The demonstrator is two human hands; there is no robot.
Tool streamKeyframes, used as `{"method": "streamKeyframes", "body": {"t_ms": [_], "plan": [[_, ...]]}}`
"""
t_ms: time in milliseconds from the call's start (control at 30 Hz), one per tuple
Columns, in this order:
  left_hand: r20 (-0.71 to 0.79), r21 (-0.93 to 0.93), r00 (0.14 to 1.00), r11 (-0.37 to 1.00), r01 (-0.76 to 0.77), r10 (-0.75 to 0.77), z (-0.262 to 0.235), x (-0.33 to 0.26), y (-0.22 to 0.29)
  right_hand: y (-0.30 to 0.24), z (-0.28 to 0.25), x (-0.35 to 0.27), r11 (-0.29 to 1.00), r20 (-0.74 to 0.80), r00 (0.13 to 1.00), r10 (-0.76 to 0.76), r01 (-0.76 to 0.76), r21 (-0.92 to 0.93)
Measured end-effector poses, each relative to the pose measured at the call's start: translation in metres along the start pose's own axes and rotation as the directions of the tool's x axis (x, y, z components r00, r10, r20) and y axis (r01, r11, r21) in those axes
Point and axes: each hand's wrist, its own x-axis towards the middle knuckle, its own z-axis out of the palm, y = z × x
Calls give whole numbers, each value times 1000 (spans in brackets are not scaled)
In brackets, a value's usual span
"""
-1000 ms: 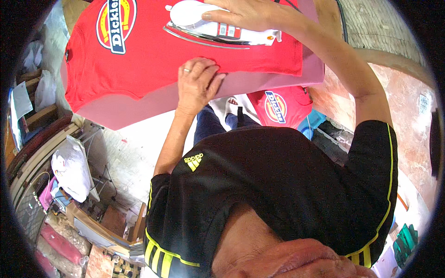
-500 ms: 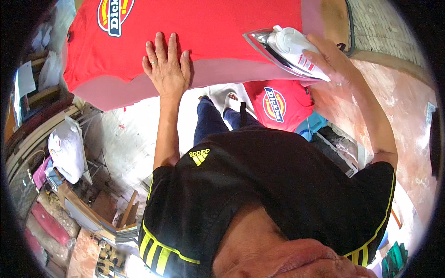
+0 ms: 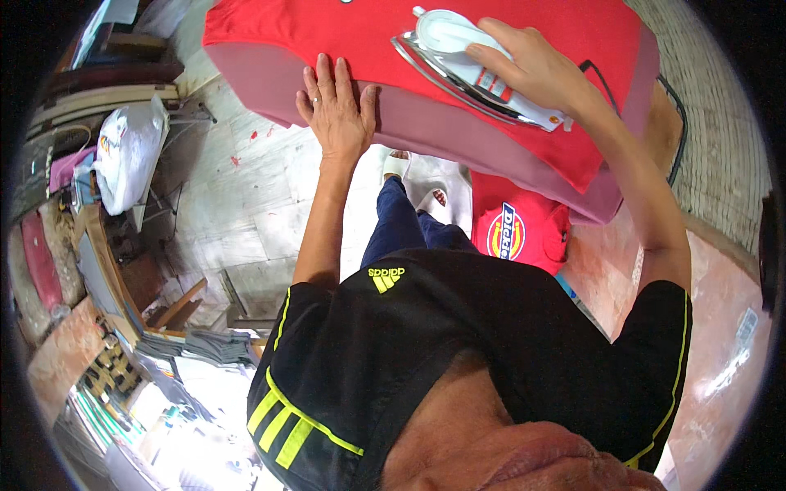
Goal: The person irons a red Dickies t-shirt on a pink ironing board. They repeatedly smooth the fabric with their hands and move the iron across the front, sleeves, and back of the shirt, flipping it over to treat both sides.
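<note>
"Gripping what, exactly, is that bare right hand [image 3: 536, 69]?"

"A white plastic iron with a shiny metal sole [image 3: 458, 39]. The fingers and thumb close over its top. It sits over the plain red cloth garment [image 3: 360, 37], its narrow nose toward the left and its heel near the cloth's lower edge."

"How does it look otherwise?"

"Glossy and rounded, with a pale lid near the nose, red-and-grey markings along the side and a small orange spot at the heel."

"And the bare left hand [image 3: 337, 119]?"

"Well apart from the other, palm down, fingers spread and holding nothing. The fingertips rest on the red garment, while the palm lies over the dusty-pink, cloth-covered board [image 3: 266, 90] beneath it. A thin pale ring [image 3: 316, 100] shows on one finger."

"What can't you make out?"

"Most of the iron's handle, since the hand covers it. I can't tell whether the sole lies flat on the cloth or is tipped up. The thin black cord [image 3: 602, 80] shows only as a bent length beside the wrist. The garment's far side is cut off by the upper edge. Below the board, another red cloth garment with a round yellow-and-white emblem [image 3: 536, 195] is partly hidden by the wearer's black short-sleeved shirt [image 3: 467, 319]."
</note>
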Motion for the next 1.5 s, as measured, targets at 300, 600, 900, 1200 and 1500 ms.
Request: {"method": "streamKeyframes", "body": {"t_ms": [300,600,900,1200,1500], "plan": [[-196,-237,979,967,-93,46,-20,0,-59,-60,36,109,989,155,982,110,-93,-113],[-529,-120,844,992,31,-91,-14,111,-170,-62,46,87,958,85,976,198,-211,193],[-127,-10,930,938,347,-345,-13,226,-254,-107,93,106,892,39,937,346,-342,297],[-26,-807,885,532,256,-465,27,243,-295,-106,98,190,930,115,962,249,-270,251],[209,-876,888,325,356,-409,21,245,-307,-116,115,285,984,115,993,3,-23,177]]}}
